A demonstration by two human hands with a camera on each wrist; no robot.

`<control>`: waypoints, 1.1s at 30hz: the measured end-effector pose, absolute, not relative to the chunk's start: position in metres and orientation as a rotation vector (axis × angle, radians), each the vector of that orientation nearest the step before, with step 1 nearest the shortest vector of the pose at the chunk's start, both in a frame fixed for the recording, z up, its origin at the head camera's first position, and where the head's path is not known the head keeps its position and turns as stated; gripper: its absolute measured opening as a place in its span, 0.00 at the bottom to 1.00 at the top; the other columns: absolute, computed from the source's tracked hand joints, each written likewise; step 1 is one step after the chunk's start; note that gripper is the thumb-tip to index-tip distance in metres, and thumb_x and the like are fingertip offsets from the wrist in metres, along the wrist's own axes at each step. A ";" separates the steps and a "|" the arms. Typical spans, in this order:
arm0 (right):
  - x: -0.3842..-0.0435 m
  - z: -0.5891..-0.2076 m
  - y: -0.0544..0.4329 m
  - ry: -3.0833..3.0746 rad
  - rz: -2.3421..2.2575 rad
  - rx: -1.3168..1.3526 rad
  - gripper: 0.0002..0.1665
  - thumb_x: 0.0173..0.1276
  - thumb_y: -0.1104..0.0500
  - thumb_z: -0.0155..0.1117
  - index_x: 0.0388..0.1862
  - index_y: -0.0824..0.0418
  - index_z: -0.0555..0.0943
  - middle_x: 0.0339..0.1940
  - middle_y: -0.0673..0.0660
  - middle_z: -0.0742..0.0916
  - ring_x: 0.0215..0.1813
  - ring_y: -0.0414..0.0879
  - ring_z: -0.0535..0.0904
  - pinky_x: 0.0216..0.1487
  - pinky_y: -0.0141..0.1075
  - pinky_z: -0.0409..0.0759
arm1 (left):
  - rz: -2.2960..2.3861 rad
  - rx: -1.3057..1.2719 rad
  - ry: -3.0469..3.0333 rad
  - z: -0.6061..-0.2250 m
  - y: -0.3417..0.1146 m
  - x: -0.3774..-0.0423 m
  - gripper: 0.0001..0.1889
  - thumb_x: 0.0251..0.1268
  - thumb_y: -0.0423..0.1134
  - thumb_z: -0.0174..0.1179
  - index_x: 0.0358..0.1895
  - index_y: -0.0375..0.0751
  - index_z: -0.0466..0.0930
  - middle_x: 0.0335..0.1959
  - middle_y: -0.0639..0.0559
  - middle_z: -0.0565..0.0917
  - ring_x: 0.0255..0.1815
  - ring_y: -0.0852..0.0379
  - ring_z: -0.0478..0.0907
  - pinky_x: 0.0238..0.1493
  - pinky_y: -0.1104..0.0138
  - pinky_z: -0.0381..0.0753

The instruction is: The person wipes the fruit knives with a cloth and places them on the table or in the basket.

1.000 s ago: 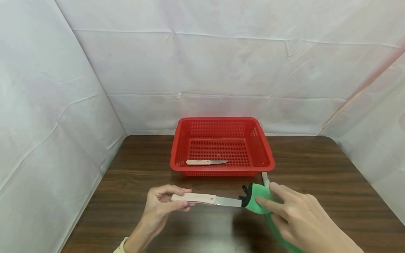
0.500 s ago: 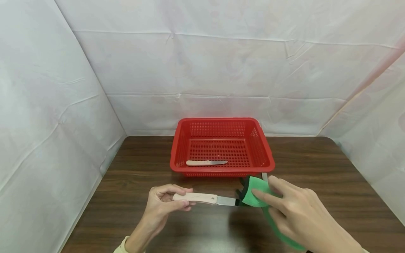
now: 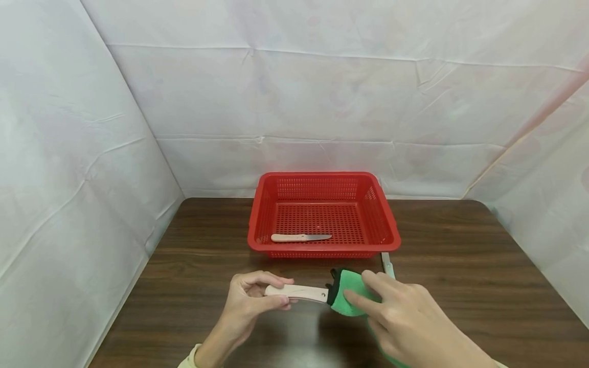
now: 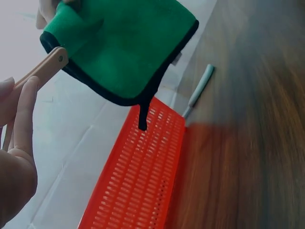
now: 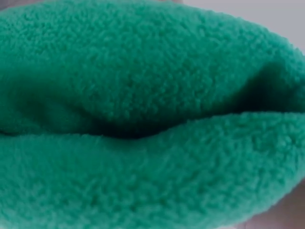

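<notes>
The left hand (image 3: 250,297) is pinching a pale-handled knife (image 3: 306,293). The right hand (image 3: 397,311) is clasping a green cloth (image 4: 124,52) against it.

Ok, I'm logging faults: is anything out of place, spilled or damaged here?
Nothing visible stands out: no spill, and the basket sits upright. The held knife has its blade hidden by the cloth, so I can't judge that part.

Red basket (image 3: 324,247) on dark table (image 3: 198,255), small knife (image 3: 291,237) inside; pale-handled tool (image 4: 201,85) near corner; white sheeting (image 3: 299,97) behind.
</notes>
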State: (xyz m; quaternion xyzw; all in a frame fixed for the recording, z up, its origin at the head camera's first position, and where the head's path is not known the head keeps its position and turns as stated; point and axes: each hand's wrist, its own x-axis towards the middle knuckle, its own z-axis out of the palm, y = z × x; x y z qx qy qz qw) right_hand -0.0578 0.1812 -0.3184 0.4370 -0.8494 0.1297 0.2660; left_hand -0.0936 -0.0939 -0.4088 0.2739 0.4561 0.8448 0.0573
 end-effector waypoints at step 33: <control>-0.053 -0.336 0.201 -2.284 0.365 1.165 0.29 0.69 0.55 0.30 0.35 0.49 0.85 0.30 0.46 0.70 0.26 0.33 0.59 0.17 0.15 0.49 | 2.623 0.849 1.321 -0.414 -0.115 -0.085 0.19 0.51 0.10 0.51 0.40 0.34 0.82 0.44 0.36 0.84 0.35 0.42 0.84 0.35 0.57 0.85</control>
